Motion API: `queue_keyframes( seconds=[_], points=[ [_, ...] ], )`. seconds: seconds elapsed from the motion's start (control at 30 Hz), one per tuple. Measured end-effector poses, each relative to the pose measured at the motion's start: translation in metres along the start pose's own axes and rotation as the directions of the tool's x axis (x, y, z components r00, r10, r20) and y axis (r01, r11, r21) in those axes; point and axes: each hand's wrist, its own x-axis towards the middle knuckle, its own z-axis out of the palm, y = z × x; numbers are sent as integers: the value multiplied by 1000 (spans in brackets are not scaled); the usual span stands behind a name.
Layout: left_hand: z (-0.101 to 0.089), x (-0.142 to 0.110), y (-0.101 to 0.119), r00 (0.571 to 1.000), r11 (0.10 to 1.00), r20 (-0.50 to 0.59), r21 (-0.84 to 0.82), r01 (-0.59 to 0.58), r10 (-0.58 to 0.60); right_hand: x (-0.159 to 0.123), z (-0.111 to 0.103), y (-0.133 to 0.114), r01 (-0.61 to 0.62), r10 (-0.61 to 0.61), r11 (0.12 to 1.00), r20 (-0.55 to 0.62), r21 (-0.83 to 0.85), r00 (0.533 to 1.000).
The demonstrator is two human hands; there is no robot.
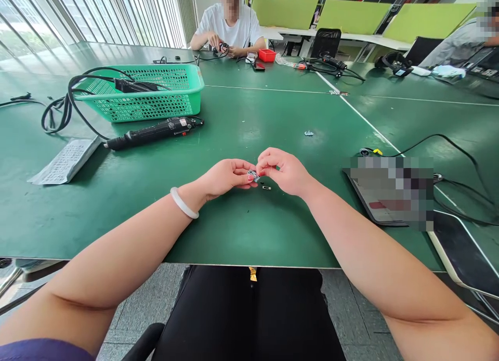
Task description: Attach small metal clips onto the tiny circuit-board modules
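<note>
My left hand (227, 176) and my right hand (283, 169) meet above the green table (241, 226), fingertips pinched together on a small grey metal part (253, 175) held between them. A white bangle (183, 204) circles my left wrist. Just below the hands a tiny dark piece (266, 187) lies on the table. Another small grey piece (309, 133) rests farther out, beyond my right hand.
A black electric screwdriver (150, 133) with its cable lies left of centre, in front of a green mesh basket (144, 93). A printed sheet (64, 160) lies at far left. A dark tablet (390, 194) and cables sit at right. Two other people sit at the far side.
</note>
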Motion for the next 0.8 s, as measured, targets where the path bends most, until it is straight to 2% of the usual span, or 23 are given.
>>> queue_keyframes(
  seconds=[0.23, 0.6, 0.8],
  points=[
    [-4, 2, -1, 1000, 1000, 2, -29, 1, -1, -1, 2, 2, 21, -21, 999, -2, 29, 1000],
    [-6, 1, -2, 999, 1000, 36, 28, 1, -2, -1, 4, 2, -75, 74, 988, 11, 136, 997],
    [-6, 0, -1, 999, 1000, 35, 12, 18, -18, -2, 5, 5, -144, 151, 978, -39, 149, 988]
  ],
)
